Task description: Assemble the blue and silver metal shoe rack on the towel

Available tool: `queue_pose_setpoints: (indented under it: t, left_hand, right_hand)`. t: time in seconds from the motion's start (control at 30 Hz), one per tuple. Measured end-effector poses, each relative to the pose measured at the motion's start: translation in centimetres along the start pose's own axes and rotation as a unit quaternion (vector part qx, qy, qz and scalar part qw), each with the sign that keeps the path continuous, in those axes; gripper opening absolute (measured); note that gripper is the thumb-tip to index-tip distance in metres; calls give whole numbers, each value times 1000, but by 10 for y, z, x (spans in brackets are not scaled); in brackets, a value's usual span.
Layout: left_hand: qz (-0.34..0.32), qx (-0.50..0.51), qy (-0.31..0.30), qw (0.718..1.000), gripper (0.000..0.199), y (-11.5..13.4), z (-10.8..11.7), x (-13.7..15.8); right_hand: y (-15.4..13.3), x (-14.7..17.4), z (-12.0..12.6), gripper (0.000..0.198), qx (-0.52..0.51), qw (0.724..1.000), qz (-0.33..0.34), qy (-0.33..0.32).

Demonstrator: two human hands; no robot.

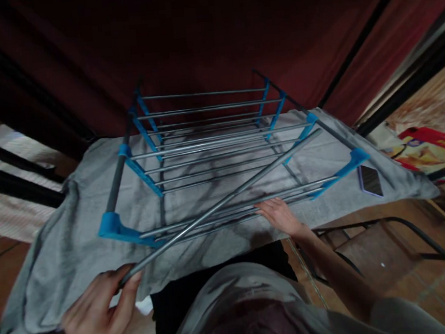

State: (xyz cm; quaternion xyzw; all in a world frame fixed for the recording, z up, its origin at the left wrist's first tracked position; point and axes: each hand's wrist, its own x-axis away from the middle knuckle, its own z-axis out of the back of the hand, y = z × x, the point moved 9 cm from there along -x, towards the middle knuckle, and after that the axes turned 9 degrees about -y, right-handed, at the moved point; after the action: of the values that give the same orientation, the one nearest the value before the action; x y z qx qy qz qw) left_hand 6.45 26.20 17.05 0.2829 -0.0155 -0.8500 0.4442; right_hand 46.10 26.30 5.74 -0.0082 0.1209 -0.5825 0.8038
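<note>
A rack (193,148) of grey metal rods with blue plastic brackets (111,226) lies on a grey cloth. My left hand (98,308) is closed round the lower left end of a loose metal tube (225,200). That tube slants up to the right across the rack, its far end by the right-hand bracket. At the near side of the rack, my right hand (279,216) has its fingers curled over the front rods, right of their middle. The fingertips are partly hidden there.
The grey cloth (67,222) covers the surface beneath the rack. A phone (370,180) lies near its right edge. Dark red fabric (203,38) rises behind. A metal-framed chair (385,249) stands at lower right, and a red and yellow package (436,145) is farther right.
</note>
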Motion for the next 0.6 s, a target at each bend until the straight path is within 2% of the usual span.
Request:
queue_pose_setpoints:
  t: [0.13,0.3,0.4,0.5,0.6]
  left_hand:
    - [-52,-10,-19,998,8,21,-12,-4]
    - [-79,5,-23,997,10,36,-32,-1]
    - [-84,9,-21,996,9,40,-35,0]
    - [-54,16,-10,998,7,28,-25,5]
    - [56,8,36,998,13,-9,-6,22]
  right_hand:
    - [2,2,-5,30,4,1000,3,-9]
    - [5,5,-12,32,4,1000,14,-15]
    - [6,6,-14,32,-2,1000,19,-17]
    - [7,6,-14,34,4,1000,11,-20]
    - [4,6,-8,33,17,1000,4,-10]
